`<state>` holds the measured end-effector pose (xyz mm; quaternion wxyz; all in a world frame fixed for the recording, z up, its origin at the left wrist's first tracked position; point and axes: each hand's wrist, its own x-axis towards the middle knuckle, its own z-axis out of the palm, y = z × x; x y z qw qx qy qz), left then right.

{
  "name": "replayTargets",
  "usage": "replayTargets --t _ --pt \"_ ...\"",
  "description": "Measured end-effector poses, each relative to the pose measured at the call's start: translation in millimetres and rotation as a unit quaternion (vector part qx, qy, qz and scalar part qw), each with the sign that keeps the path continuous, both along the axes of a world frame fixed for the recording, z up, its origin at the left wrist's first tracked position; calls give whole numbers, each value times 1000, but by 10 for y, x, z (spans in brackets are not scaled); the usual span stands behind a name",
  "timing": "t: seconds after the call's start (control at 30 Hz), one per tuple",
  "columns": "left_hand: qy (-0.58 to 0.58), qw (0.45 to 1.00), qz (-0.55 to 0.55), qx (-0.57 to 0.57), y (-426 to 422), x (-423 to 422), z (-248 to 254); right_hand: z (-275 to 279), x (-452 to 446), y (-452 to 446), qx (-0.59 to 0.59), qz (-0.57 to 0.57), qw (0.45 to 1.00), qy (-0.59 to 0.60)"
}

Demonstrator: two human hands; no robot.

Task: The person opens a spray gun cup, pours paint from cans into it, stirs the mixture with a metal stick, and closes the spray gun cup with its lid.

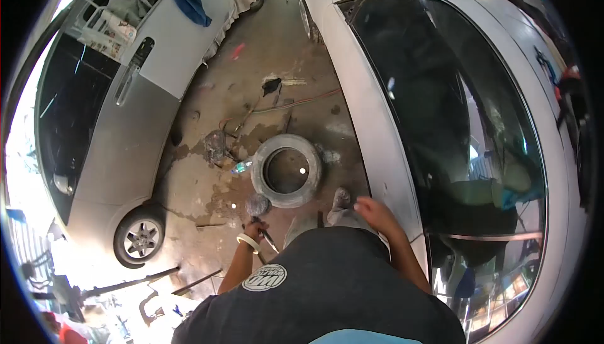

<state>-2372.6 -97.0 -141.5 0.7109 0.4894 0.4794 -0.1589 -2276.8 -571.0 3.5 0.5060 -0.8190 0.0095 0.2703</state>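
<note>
My left hand [255,228] is closed around a dark, slim tool with a pale metallic part [269,241]; its exact kind is unclear. A roll of tape [248,243] hangs around my left wrist like a bracelet. Just beyond that hand is a rounded grey object [258,204]; I cannot tell whether it joins the tool. My right hand [376,212] is beside the white car [391,174], fingers curled in with nothing visible in them. A worn tire [313,187] lies flat on the floor ahead of me.
A grey car [129,143] stands on the left, with a blue cloth [187,1] on it. Between the cars, the stained floor holds a plastic bottle [241,166], a crumpled clear bag [215,146], a hose [296,102] and a black scrap [271,86]. Metal bars [135,281] are at lower left.
</note>
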Motion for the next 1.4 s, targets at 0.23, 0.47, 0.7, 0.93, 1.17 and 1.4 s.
replayTargets --t 0.23,0.47,0.7,0.93,1.17,1.4 --pt "56 946 -280 151 319 -23 -775 577 1841 367 46 91 995 -21" --pt "156 983 -83 45 161 1444 -1311 158 3427 582 10 55 996 -65" --pt "102 982 -135 86 1082 4207 -1474 734 6176 1422 43 75 983 -162" --pt "-251 866 -308 302 2253 7037 -1361 3810 8272 2227 132 199 733 -637" --pt "-50 998 30 36 2391 9317 -764 4360 10088 2867 -7 281 742 -609" --pt "83 994 48 50 2396 9971 -924 3910 12707 2898 160 176 744 -625"
